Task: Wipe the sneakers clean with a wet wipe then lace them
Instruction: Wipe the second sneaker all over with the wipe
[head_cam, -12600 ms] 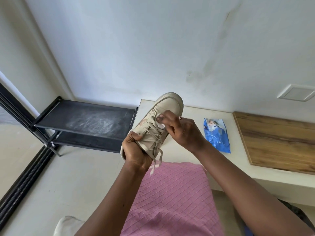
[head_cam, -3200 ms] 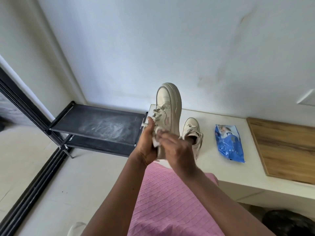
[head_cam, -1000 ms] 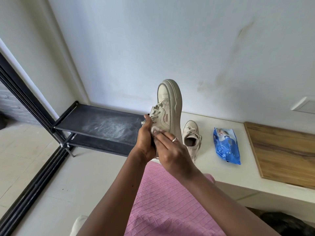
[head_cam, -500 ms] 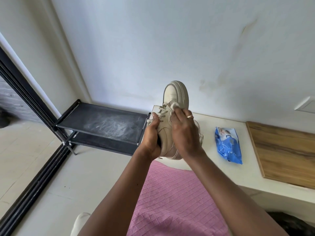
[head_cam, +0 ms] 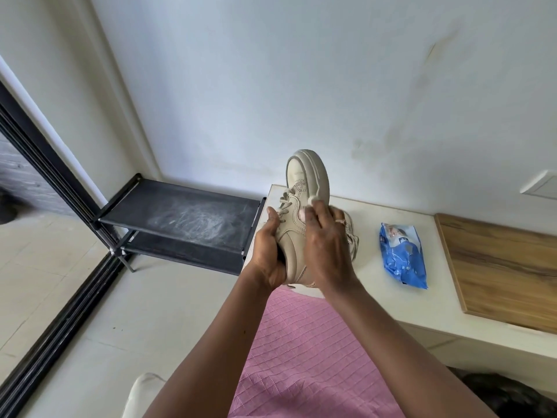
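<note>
- Sneakers: two. A raised sneaker (head_cam: 297, 236) is held above the left end of the white bench (head_cam: 376, 303). What looks like a second sneaker (head_cam: 352, 236) lies on the bench behind it, with only its laces showing.
- Wet wipe (head_cam: 315, 200): one, against the raised sneaker.
- Wipe pack (head_cam: 402, 254): one, blue, lying mid-bench.
- Wooden board (head_cam: 497, 267): one, on the bench's right end.
- Shoe rack (head_cam: 180, 215): one, with two shelves, just off the bench's left end.
- Hands: two, both above the bench's left end. The left hand (head_cam: 266, 251) grips the raised sneaker and the right hand (head_cam: 327, 251) presses the wipe.
- Ring (head_cam: 340, 221): one, on the right hand.
- Wall plate (head_cam: 539, 185): one, above the bench's right end.
</note>
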`<state>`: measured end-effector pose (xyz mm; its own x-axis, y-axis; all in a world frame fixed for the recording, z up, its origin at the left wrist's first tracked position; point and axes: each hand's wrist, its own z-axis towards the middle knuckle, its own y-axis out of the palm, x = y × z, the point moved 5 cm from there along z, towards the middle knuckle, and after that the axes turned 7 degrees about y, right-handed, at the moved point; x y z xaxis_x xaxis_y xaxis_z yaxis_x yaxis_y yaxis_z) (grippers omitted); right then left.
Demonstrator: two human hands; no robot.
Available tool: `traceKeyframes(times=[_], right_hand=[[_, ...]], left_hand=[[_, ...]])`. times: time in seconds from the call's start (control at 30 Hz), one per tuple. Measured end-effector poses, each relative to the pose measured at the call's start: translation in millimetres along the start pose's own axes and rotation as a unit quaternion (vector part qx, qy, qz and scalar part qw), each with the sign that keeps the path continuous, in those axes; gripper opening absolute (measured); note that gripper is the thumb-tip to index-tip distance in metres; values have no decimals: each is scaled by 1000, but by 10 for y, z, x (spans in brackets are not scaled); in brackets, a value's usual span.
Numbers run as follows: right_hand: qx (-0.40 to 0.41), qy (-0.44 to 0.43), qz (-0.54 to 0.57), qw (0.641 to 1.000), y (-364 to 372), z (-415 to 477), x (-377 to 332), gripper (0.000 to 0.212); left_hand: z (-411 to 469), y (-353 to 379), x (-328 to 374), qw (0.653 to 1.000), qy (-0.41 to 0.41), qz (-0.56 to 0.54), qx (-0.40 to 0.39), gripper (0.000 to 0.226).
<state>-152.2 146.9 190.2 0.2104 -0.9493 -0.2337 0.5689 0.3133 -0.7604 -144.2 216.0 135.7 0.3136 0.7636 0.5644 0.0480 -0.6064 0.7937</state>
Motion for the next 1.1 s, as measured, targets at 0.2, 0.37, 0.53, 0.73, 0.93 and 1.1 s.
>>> traceKeyframes(times=[0.2,0.37,0.53,0.73,0.93,1.1], right_hand=[[27,-21,35,999,-50,394,160,31],[61,-105,90,989,-85,-13,126,21],[99,-210,59,971,-184,87,255,18],[148,-141,57,977,-383,760,389,18],[5,-244,53,968,-157,412,218,23],[43,-262,-20,964,-239,675,252,22]], left_hand=[[-33,50,12,998,11,52,-19,62],[-22,67,103,990,51,126,-37,48],[-84,178,146,979,78,176,-63,31],[-144,175,217,927,189,322,-9,29],[-98,189,292,834,242,495,7,39],[-147,264,303,766,281,577,37,52]])
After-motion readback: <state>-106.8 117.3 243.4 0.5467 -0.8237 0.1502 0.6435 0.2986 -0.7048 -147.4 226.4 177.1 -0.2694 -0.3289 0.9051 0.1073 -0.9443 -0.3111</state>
